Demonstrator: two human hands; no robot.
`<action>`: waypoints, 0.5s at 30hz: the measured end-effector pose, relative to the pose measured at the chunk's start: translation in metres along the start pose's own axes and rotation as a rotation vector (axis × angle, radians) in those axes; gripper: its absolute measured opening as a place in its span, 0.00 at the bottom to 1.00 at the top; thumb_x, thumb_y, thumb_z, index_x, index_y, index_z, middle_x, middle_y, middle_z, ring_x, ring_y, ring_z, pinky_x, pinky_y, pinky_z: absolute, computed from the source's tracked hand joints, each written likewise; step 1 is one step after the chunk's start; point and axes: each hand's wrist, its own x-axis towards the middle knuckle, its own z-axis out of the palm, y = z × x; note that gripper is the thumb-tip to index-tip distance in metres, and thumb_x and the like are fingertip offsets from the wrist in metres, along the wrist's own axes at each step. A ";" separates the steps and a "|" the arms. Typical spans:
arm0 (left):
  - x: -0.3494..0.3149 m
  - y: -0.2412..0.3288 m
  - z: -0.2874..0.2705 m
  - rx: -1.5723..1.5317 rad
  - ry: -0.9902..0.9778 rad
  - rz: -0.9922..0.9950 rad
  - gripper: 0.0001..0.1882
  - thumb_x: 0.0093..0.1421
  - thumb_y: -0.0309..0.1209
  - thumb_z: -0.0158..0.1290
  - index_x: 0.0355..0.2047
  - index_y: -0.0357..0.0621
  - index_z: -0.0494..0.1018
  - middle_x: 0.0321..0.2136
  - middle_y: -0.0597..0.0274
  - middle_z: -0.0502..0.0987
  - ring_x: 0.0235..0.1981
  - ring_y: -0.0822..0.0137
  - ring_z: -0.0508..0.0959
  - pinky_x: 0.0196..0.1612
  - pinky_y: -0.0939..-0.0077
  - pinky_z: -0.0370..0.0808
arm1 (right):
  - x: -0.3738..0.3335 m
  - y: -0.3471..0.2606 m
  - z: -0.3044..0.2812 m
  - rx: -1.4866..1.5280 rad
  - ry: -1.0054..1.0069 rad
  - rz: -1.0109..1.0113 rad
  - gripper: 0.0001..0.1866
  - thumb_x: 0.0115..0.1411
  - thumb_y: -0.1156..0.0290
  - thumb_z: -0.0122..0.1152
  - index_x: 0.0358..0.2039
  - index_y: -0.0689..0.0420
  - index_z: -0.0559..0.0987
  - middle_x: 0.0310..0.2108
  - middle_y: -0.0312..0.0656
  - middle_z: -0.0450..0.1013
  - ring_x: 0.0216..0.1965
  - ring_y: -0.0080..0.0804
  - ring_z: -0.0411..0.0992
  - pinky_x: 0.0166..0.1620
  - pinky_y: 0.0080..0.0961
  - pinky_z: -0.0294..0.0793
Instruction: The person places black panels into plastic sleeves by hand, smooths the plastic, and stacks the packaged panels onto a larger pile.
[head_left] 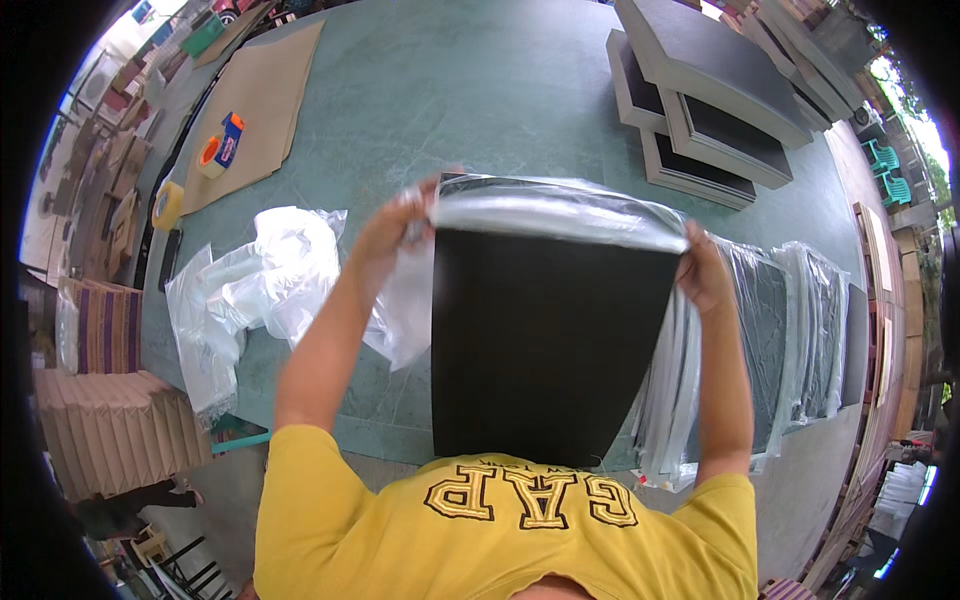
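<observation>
A flat black rectangular board (550,340) lies in front of me, its near edge close to my shirt. A clear plastic bag (560,212) covers the board's far end, and its edge runs across the top in a shiny band. My left hand (400,222) is closed on the bag at the far left corner, slightly blurred. At the far right corner my right hand (705,272) also grips the bag's edge, its fingers bent against the board's side. The board's underside is hidden.
Loose plastic bags (270,275) lie crumpled at left. Bagged black boards (755,340) stand at right, and dark boards (715,100) are stacked at the far right. A tape dispenser (222,147) sits on brown cardboard (255,95), near a tape roll (168,205). The table (450,90) is green.
</observation>
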 end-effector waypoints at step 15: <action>-0.136 -0.108 0.095 1.561 0.120 0.300 0.21 0.42 0.44 0.58 0.29 0.40 0.70 0.31 0.53 0.70 0.34 0.56 0.71 0.34 0.68 0.70 | -0.171 0.123 0.073 -1.357 0.030 -0.393 0.30 0.43 0.55 0.63 0.43 0.59 0.68 0.42 0.49 0.64 0.45 0.45 0.62 0.47 0.34 0.61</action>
